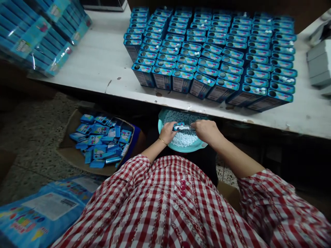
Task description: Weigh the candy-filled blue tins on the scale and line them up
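My left hand grips a box, my right hand a scoop, above the bowl, probably to catch spills.

A packing workshop, by its look.
Rows of matching blue packs stand close together on a worn white bench, with plastic-wrapped bundles at its left end; below, a carton of loose packs sits on the speckled floor near a big printed bag, and a tub at the bench's edge holds a mass of pale pellets.
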Available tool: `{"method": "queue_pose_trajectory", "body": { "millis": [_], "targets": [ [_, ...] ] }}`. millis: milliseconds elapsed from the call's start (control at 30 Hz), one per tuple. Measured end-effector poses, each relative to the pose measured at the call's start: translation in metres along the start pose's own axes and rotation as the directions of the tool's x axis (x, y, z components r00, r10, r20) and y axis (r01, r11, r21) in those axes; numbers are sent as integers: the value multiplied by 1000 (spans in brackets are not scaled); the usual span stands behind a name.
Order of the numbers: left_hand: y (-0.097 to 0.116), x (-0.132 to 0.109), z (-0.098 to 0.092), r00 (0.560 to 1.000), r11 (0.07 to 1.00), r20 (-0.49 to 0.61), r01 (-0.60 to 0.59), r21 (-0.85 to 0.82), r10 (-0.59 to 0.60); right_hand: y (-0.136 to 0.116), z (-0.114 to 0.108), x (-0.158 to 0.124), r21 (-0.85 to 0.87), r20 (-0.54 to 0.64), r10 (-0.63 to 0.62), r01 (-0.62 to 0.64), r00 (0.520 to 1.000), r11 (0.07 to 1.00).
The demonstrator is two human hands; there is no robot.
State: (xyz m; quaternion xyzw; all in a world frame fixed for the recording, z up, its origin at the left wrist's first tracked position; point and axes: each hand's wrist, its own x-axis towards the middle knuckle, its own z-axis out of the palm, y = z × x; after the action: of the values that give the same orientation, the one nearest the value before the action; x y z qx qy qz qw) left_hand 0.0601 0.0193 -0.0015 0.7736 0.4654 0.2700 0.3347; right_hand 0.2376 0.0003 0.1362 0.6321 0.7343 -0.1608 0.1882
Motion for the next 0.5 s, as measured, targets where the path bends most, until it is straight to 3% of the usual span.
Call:
{"method": "queue_pose_trajectory", "body": {
  "millis": [133,233,333,433,500],
  "targets": [
    [0,0,2,1000,1000,-5,22,-19,-22,-15,-16,-3,-49,-16,-77,76,997,996],
    [-1,-5,-8,991,991,-77,98,-94,-106,1,-11,-5,-44,-21,-53,52,998,998],
    [-8,-16,-26,949,947,-181,209,-246,-257,32,17,5,33,-50,71,-69,996,997],
    [-21,-28,-38,859,846,-249,317,-430,-448,48,57,27,83,21,231,-232,973,969],
    [-29,-32,-37,796,751,-254,337,-568,-550,44,80,44,87,92,247,-254,965,963]
  ]
}}
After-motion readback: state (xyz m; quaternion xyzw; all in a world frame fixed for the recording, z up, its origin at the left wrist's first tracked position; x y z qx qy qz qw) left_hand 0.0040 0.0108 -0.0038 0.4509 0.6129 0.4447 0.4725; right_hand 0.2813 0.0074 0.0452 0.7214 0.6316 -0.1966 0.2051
